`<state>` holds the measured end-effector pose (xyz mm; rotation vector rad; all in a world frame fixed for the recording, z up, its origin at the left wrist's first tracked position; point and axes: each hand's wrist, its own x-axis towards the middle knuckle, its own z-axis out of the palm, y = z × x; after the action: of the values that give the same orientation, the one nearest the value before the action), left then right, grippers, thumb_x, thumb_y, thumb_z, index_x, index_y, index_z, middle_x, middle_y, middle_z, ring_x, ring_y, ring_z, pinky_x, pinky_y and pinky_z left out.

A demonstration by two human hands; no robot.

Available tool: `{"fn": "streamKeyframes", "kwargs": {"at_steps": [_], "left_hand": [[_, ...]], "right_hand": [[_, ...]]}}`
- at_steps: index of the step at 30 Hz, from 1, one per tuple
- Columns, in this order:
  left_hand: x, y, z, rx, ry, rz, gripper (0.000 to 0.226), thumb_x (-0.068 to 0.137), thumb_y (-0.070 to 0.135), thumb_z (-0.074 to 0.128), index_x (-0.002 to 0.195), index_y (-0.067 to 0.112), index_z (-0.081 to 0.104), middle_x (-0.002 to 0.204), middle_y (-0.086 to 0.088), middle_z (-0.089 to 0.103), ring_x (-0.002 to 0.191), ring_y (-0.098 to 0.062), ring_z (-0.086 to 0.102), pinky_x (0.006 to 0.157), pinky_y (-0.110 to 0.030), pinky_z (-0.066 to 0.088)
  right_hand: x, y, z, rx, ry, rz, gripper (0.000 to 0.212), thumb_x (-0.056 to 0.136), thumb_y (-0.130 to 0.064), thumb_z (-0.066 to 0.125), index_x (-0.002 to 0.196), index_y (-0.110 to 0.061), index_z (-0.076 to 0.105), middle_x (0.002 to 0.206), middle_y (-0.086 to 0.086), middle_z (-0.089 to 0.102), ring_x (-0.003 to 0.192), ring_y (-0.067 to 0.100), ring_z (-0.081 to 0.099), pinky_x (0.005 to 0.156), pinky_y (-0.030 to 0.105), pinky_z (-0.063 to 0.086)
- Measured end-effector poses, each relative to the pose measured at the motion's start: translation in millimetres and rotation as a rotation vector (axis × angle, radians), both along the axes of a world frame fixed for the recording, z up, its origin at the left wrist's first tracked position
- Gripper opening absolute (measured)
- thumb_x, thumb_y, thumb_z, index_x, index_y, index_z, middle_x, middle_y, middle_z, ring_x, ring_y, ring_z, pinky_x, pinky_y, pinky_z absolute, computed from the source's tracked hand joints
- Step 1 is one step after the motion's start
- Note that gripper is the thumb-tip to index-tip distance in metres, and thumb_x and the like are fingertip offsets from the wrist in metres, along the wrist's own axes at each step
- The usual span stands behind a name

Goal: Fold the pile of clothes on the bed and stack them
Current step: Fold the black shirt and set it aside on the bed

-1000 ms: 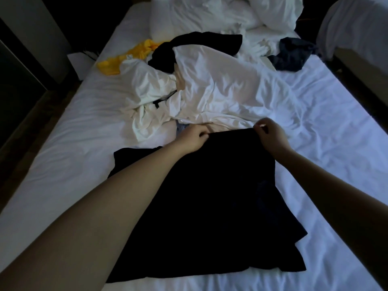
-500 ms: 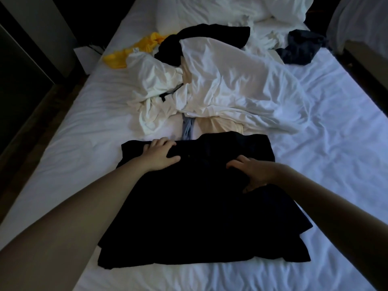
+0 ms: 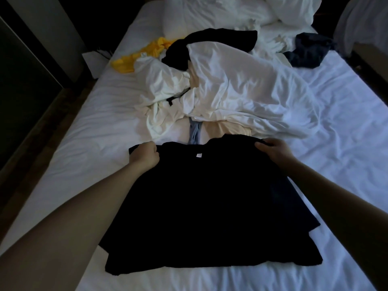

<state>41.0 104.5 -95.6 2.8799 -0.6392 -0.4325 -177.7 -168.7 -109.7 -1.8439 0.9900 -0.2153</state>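
Note:
A black T-shirt (image 3: 201,206) lies spread on the white bed (image 3: 84,148) in front of me, a small white label near its collar. My left hand (image 3: 144,157) grips the shirt's far left shoulder with curled fingers. At the far right shoulder my right hand (image 3: 273,151) holds the edge, fingers curled over the fabric. Behind the shirt sits the unfolded pile: white garments (image 3: 226,85), a beige piece (image 3: 226,129), a grey-blue strip (image 3: 195,133), a black garment (image 3: 210,42) and a yellow one (image 3: 138,55).
A dark navy garment (image 3: 308,50) lies apart at the far right of the bed. White pillows (image 3: 220,13) are bunched at the head. The bed's left edge drops to a dark floor (image 3: 37,131); a second bed (image 3: 361,24) stands at the far right.
Both hands moved from pressing on the shirt's upper middle out to its far shoulders and now grip the edge. The shirt's top edge lies wider, with the collar label showing.

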Motion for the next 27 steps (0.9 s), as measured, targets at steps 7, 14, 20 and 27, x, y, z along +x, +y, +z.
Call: {"fn": "streamKeyframes", "kwargs": {"at_steps": [7, 14, 20, 27], "left_hand": [[-13.2, -12.9, -1.1, -0.051, -0.096, -0.227, 0.051, 0.082, 0.039, 0.051, 0.124, 0.009, 0.046, 0.129, -0.013, 0.045, 0.121, -0.032, 0.043, 0.095, -0.038, 0.036], [-51.4, -69.7, -16.4, 0.300, 0.135, -0.694, 0.126, 0.066, 0.078, 0.059, 0.148, 0.025, -0.021, 0.158, -0.006, -0.018, 0.146, -0.023, -0.016, 0.117, -0.043, -0.006], [-51.8, -80.9, -12.4, 0.406, 0.145, -0.661, 0.137, 0.058, 0.077, 0.067, 0.150, 0.014, -0.014, 0.159, -0.011, 0.000, 0.146, -0.030, -0.001, 0.117, -0.044, 0.000], [-56.6, -84.1, -7.7, 0.264, 0.351, -0.564, 0.052, 0.076, 0.046, 0.074, 0.103, 0.004, 0.059, 0.097, -0.010, 0.065, 0.089, -0.023, 0.062, 0.079, -0.031, 0.048]], "right_hand": [[-3.5, 36.4, 1.3, -0.533, 0.203, -0.078, 0.041, 0.092, -0.027, 0.050, 0.130, -0.012, 0.046, 0.135, 0.012, 0.044, 0.127, 0.032, 0.033, 0.104, 0.041, 0.022], [-43.3, 167.5, -27.3, -0.763, 0.082, 0.259, 0.050, 0.083, -0.041, 0.039, 0.124, -0.017, 0.055, 0.128, 0.009, 0.058, 0.120, 0.029, 0.051, 0.094, 0.035, 0.026], [-77.1, 242.0, -57.4, -0.697, 0.246, 0.098, 0.063, 0.077, -0.051, 0.041, 0.128, -0.014, 0.046, 0.128, 0.015, 0.054, 0.121, 0.028, 0.036, 0.097, 0.040, 0.022], [-84.1, 264.7, -60.4, -0.586, 0.301, -0.022, 0.051, 0.097, -0.044, 0.023, 0.139, -0.018, 0.036, 0.143, 0.012, 0.044, 0.132, 0.025, 0.029, 0.110, 0.037, 0.009]]}}
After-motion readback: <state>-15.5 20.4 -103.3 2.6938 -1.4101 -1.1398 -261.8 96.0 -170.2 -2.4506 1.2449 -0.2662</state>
